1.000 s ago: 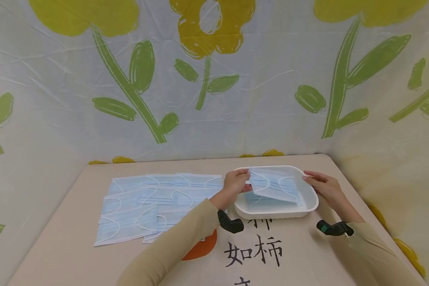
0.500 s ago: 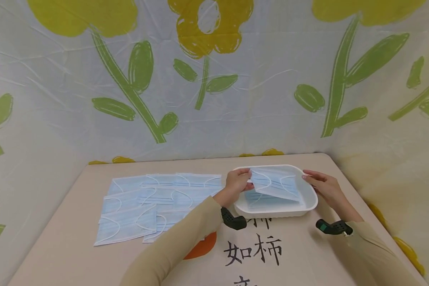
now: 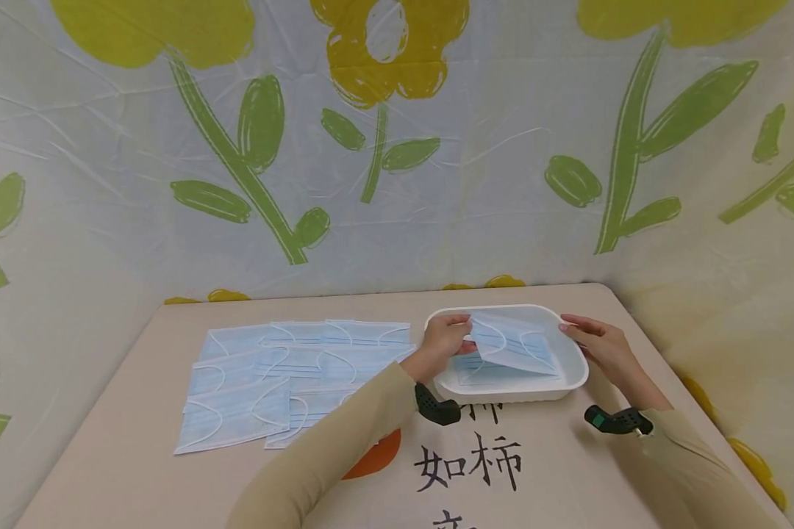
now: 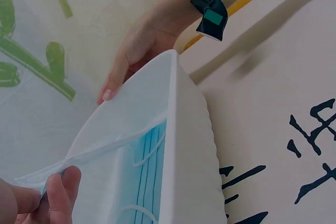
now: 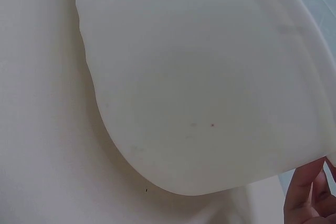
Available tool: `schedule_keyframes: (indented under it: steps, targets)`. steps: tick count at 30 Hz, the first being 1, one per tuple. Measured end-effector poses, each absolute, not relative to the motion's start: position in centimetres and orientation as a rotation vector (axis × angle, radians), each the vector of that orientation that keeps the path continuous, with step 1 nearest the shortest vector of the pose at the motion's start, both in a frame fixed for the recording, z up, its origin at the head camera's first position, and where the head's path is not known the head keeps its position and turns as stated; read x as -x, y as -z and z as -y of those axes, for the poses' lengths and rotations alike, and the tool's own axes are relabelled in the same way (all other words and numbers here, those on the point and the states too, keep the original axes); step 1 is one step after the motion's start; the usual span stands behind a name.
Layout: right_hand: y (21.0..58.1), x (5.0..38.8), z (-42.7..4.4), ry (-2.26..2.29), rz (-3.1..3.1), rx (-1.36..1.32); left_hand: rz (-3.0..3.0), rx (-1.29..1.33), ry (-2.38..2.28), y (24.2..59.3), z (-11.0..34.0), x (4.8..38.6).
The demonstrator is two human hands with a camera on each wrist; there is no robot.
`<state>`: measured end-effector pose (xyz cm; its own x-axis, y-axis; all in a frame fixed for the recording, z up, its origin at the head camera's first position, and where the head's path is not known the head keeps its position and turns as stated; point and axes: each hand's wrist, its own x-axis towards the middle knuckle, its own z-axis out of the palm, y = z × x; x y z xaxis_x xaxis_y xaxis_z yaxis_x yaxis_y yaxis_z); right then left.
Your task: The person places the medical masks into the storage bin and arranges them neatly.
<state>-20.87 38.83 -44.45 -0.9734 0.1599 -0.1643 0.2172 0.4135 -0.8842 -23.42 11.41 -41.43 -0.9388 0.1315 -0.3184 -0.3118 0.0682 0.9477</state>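
Observation:
In the head view my left hand pinches the left edge of a light-blue face mask. That mask slopes across the white tray, its left side lifted. Beneath it, another blue mask lies on the tray floor, partly covered; the left wrist view also shows this lower mask with its ear loops. My right hand grips the tray's right rim. Its fingers meet the rim corner in the right wrist view, where the tray's outer wall fills most of the picture.
Several overlapping blue masks lie flat on the table left of the tray. Black characters and an orange patch are printed on the tabletop. A flowered cloth backdrop rises behind.
My left hand has shifted slightly right, carrying the pinched mask edge further over the tray. The right hand and the tray have stayed nearly still.

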Motion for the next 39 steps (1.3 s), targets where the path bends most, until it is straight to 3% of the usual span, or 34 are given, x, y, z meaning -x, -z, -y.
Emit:
schedule_keyframes:
  steps: [39]
  targets:
    - [44.32, 20.97, -39.3, 1.715, -2.524, -0.348, -2.41, 0.044, -1.802, 41.55, -10.58, 24.05]
